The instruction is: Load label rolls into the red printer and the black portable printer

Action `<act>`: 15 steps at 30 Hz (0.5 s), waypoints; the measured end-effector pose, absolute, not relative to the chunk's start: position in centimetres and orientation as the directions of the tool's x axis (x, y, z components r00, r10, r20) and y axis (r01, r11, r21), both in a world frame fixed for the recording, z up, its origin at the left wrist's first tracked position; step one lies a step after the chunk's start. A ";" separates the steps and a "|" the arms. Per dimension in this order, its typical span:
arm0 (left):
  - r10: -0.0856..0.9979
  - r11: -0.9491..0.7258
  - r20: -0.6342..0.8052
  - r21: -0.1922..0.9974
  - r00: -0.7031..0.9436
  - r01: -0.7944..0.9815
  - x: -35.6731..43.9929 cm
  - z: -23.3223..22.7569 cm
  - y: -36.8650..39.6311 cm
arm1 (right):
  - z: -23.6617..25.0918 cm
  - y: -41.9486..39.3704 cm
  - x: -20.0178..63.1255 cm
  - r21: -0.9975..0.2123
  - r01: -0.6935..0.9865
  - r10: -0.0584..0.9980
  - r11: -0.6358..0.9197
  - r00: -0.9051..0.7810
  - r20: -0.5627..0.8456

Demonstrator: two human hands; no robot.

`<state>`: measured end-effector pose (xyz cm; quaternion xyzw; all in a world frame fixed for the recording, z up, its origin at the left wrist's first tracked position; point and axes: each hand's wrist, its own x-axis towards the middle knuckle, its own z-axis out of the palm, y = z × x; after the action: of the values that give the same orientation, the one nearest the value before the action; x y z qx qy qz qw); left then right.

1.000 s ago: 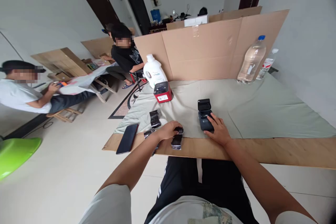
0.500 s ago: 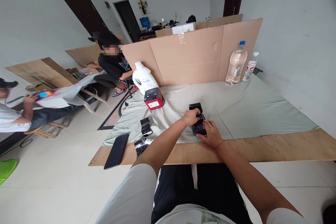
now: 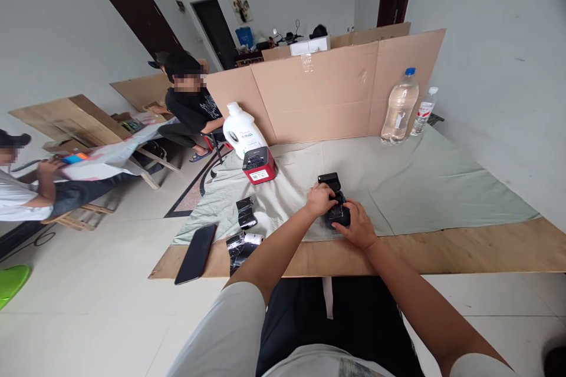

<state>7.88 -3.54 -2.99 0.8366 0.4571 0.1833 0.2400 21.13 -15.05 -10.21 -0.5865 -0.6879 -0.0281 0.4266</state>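
Our left hand point(image 3: 319, 199) is off the black wrapped roll at the table edge and now on the small black label printer point(image 3: 336, 203) with its lid up; right hand point(image 3: 358, 225) slid nearer, gripping its front.

1. Small printer point(image 3: 336, 207) sits on the cloth point(image 3: 398, 188) near the tabletop's point(image 3: 442, 250) front edge, left hand point(image 3: 319, 199) and right hand point(image 3: 358, 225) on either side of it.
2. Left of it: wrapped rolls point(image 3: 244, 230), then a phone point(image 3: 196, 245).
3. Behind: a boxy printer point(image 3: 259, 165), jug point(image 3: 241, 128) behind that.
4. Far right, two bottles point(image 3: 400, 106) before the cardboard wall point(image 3: 336, 91).
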 end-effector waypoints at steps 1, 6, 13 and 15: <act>0.878 -0.442 0.128 0.589 0.462 0.677 7.7 -3.2 -3.6 | -10.3 -14.9 21.1 -0.466 0.834 0.786 0.296 0.065 0.615; 0.983 -0.159 0.079 0.820 0.165 0.550 7.0 -5.7 -4.7 | -10.8 -14.6 21.1 -0.452 0.856 0.834 0.250 0.047 0.550; 0.966 -0.195 0.129 0.932 0.224 0.304 7.0 -8.8 -6.2 | -10.3 -15.0 21.3 -0.473 0.836 0.833 0.279 0.034 0.552; 0.964 -0.201 0.134 0.933 0.230 0.298 6.9 -9.0 -6.4 | -10.0 -15.1 21.3 -0.462 0.844 0.842 0.272 0.024 0.539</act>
<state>6.90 -6.37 -9.04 0.6641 0.4749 0.3992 0.4173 21.30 -15.13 -10.04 -0.6034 -0.6987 -0.0016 0.3844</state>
